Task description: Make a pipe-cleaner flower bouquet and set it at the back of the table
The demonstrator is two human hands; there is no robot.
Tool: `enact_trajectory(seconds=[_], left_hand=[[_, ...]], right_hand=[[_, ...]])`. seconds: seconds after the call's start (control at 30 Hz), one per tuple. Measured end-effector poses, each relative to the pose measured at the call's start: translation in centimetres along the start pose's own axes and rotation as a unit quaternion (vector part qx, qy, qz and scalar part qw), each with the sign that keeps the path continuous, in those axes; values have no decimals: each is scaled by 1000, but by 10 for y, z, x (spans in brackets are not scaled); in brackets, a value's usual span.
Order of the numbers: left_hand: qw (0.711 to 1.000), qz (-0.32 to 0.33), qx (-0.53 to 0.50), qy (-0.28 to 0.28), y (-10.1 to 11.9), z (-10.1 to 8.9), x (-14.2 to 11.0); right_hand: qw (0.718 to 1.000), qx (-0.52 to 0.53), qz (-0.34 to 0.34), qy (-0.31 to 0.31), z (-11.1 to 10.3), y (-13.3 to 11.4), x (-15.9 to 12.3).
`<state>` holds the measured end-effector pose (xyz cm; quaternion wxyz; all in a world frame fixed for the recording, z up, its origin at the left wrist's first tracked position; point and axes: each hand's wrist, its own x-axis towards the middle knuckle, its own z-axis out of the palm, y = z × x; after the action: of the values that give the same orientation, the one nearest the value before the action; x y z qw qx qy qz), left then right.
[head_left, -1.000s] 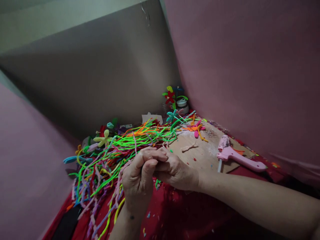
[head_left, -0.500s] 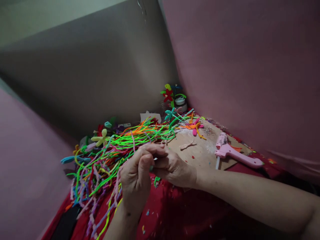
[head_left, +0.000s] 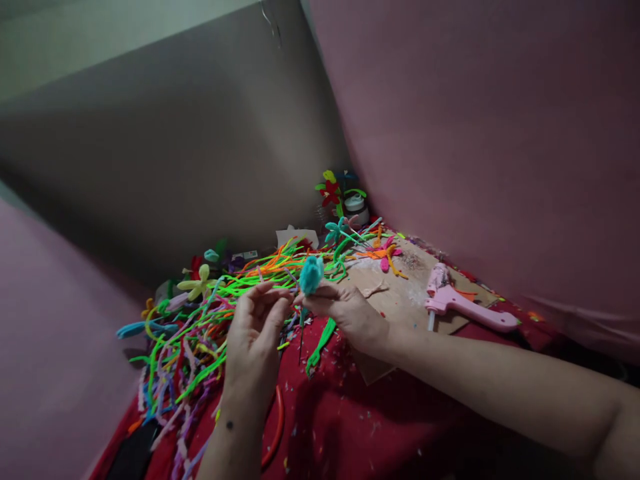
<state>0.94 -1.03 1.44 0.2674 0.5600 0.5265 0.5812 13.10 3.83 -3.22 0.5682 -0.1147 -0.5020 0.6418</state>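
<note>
My right hand pinches a teal pipe-cleaner flower by its base, with a thin dark stem and a green leaf hanging below it. My left hand is raised just left of the flower, its fingers curled loosely and apart, with nothing visible in them. Both hands hover over a red cloth, beside a big heap of bright pipe cleaners.
A pink glue gun lies on a cardboard sheet at the right. Finished pipe-cleaner flowers and a small white jar stand at the back. Pink walls close in left and right, a grey wall behind.
The hands were clasped together over the heap. Now they have separated and lifted, and the teal flower with its stem and leaf shows in the right hand.
</note>
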Motion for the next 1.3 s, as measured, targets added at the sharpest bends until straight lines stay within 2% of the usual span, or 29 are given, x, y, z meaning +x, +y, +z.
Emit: enact_trajectory(seconds=[0.1, 0.17, 0.27, 0.4, 0.57, 0.63, 0.73, 0.83, 0.9, 1.0, 1.2, 1.3], left_hand=[[998, -43, 4, -36, -13, 8, -2], [998, -36, 23, -52, -21, 14, -4], [993, 19, 102, -61, -33, 20, -4], [975, 74, 211, -21, -45, 23, -4], [945, 162, 283, -25, -45, 23, -7], [946, 167, 275, -28, -44, 23, -7], [979, 81, 184, -45, -41, 21, -7], [997, -33, 18, -67, -38, 18, -6], [990, -81, -77, -82, -37, 16, -6], [974, -119, -163, -101, -35, 14, -6], [933, -194, -273, -132, -33, 14, -7], [910, -226, -315, -148, -33, 12, -6]], right_hand=[[992, 84, 50, 76, -2, 3, 4], [989, 99, 62, 93, -3, 5, 5], [988, 113, 65, 82, -5, 9, 4], [986, 113, 79, 99, -4, 13, 4], [984, 82, 101, 122, -3, 13, 3], [987, 72, 96, 110, -3, 13, 3], [993, 63, 78, 62, -4, 15, 3], [995, 51, 81, 24, -5, 13, 2], [997, 18, 68, 7, -5, 11, 1], [999, -32, 41, -7, -4, 9, -1], [997, 16, 71, 17, -3, 9, 1], [996, 36, 85, 3, -3, 8, 1]])
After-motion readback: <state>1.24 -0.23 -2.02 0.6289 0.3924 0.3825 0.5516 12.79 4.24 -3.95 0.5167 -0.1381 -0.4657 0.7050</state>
